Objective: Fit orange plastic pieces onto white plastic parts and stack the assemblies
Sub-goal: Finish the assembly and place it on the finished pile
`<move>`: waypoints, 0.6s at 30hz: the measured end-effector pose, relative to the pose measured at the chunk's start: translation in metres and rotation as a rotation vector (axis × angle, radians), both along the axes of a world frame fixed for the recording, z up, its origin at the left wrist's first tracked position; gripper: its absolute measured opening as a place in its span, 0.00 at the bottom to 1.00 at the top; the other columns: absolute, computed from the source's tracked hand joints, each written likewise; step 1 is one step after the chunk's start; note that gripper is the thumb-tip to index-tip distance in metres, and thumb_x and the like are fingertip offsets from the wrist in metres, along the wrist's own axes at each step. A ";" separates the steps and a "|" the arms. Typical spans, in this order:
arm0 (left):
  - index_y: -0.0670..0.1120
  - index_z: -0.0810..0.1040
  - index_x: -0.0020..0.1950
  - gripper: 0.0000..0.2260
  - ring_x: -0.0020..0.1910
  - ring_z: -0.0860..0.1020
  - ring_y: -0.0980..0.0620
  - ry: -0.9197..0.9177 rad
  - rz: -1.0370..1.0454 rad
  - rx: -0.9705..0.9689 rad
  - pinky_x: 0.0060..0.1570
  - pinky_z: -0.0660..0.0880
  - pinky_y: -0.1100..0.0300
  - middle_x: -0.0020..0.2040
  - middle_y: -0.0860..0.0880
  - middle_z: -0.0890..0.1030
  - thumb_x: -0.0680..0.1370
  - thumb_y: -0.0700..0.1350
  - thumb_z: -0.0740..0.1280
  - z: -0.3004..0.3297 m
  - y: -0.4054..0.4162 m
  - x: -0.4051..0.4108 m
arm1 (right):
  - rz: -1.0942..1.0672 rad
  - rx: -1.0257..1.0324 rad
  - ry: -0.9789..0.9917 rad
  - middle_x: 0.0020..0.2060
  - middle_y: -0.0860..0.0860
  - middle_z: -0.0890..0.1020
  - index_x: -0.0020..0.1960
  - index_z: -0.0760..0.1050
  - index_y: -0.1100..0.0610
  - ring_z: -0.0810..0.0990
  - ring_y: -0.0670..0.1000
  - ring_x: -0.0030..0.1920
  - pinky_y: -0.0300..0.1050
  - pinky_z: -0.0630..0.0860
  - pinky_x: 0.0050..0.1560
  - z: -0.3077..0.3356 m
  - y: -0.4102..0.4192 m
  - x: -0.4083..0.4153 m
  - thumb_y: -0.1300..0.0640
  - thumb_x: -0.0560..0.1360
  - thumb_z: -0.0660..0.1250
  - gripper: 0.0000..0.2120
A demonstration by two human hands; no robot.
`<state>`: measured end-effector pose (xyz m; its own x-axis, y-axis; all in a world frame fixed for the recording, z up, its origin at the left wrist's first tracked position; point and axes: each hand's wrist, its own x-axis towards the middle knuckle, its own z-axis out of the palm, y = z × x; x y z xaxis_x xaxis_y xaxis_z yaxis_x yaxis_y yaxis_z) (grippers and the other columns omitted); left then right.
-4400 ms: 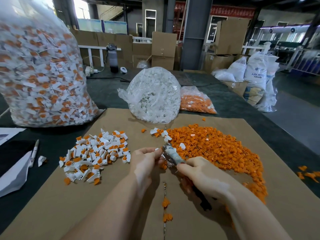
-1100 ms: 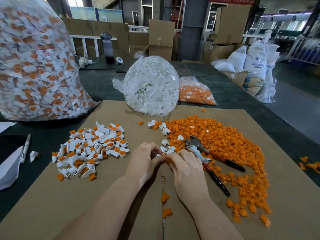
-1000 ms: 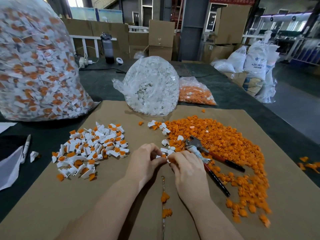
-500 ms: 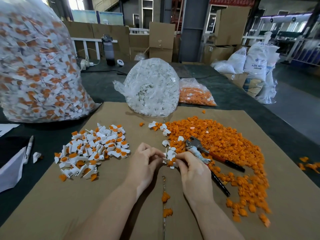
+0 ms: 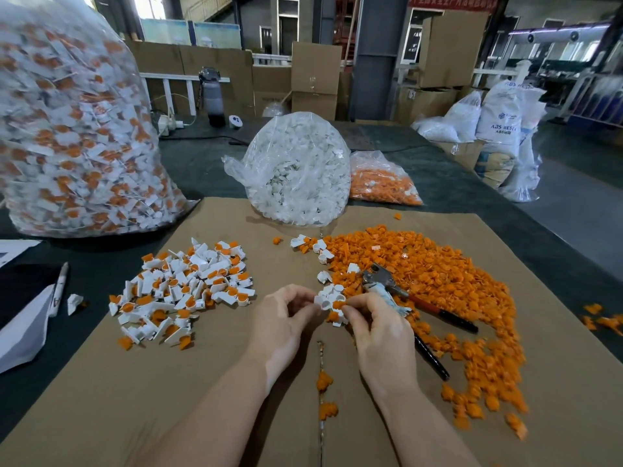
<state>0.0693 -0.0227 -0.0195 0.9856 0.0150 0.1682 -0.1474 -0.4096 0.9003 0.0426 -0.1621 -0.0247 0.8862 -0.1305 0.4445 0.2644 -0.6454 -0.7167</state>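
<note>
Countable items: two hands, left [image 5: 281, 316] and right [image 5: 377, 326]; three clear bags, namely one of finished assemblies [image 5: 72, 129], one of white parts [image 5: 298, 170] and one of orange pieces [image 5: 382, 183]; one pair of pliers [image 5: 409, 305]; one pen [image 5: 60, 288]; one bottle [image 5: 213, 97].

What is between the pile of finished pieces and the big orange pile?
In the head view, the two hands, left hand and right hand, holding small white parts over brown cardboard.
</note>
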 end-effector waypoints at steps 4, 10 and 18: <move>0.54 0.75 0.41 0.05 0.38 0.76 0.57 0.009 -0.020 0.025 0.36 0.70 0.70 0.38 0.53 0.80 0.76 0.45 0.67 -0.001 -0.002 -0.002 | -0.027 -0.108 -0.048 0.36 0.44 0.79 0.42 0.78 0.54 0.74 0.43 0.39 0.43 0.68 0.48 -0.001 0.001 0.000 0.56 0.74 0.69 0.03; 0.55 0.75 0.43 0.05 0.39 0.79 0.59 0.023 -0.089 0.075 0.39 0.72 0.69 0.38 0.54 0.81 0.77 0.45 0.67 0.001 -0.002 -0.006 | -0.093 -0.229 -0.147 0.29 0.46 0.77 0.37 0.76 0.57 0.74 0.47 0.30 0.44 0.67 0.42 0.000 0.005 0.000 0.60 0.70 0.74 0.07; 0.53 0.76 0.41 0.06 0.38 0.77 0.54 0.012 -0.076 0.067 0.40 0.73 0.61 0.37 0.51 0.80 0.75 0.43 0.68 -0.001 -0.004 -0.010 | -0.064 -0.375 -0.200 0.23 0.49 0.73 0.31 0.72 0.59 0.72 0.50 0.25 0.51 0.74 0.34 -0.002 0.006 0.001 0.64 0.65 0.77 0.13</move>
<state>0.0598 -0.0271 -0.0201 0.9855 -0.0708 0.1541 -0.1694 -0.4573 0.8730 0.0437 -0.1561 -0.0268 0.7733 0.0215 0.6337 0.3255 -0.8711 -0.3677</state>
